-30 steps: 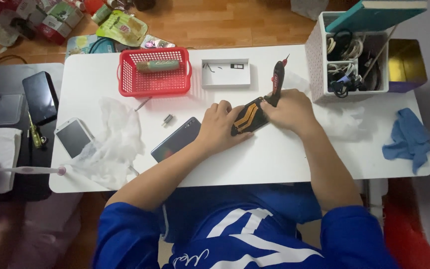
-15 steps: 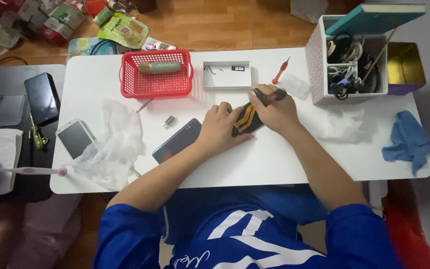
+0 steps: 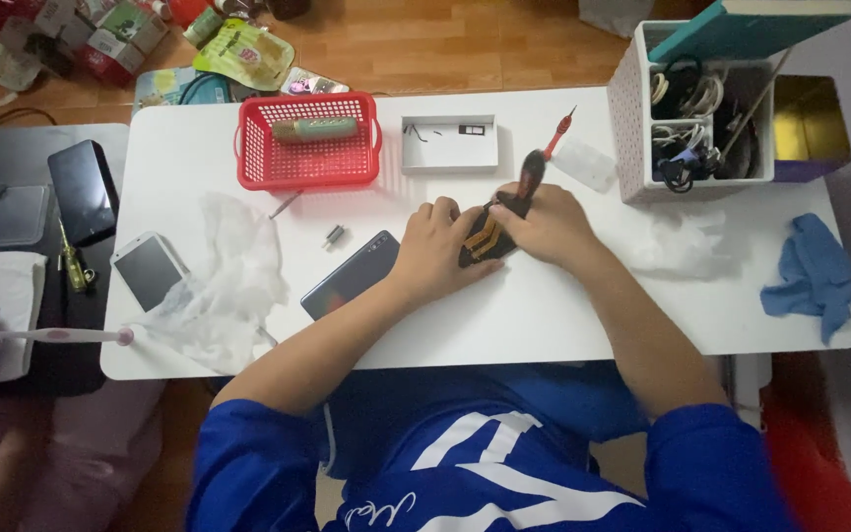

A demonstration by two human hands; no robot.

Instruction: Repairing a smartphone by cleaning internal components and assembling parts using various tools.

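At the middle of the white rectangular tabletop (image 3: 544, 325), I see both hands meet over a small dark opened device with orange-brown flex strips (image 3: 486, 236). The left hand (image 3: 440, 251) lies curled on the device's nine o'clock side, fingers pressing it flat to the table. The right hand (image 3: 549, 225) closes round a black-handled screwdriver (image 3: 533, 173), whose handle rises toward twelve o'clock; its tip is hidden at the device, so I cannot tell where it sits.

At eleven o'clock stands a red plastic mesh basket (image 3: 309, 163); at twelve, a shallow white parts tray (image 3: 450, 158); at one, a slim red-handled screwdriver (image 3: 560, 126). A dark slab phone (image 3: 352, 288) lies at eight o'clock, with a tiny metal part (image 3: 333, 235) loose just above it.

My judgement: the driver could slip under pressure and gouge the exposed flex strips, and the loose part, lying outside the tray, could be brushed off by a forearm.
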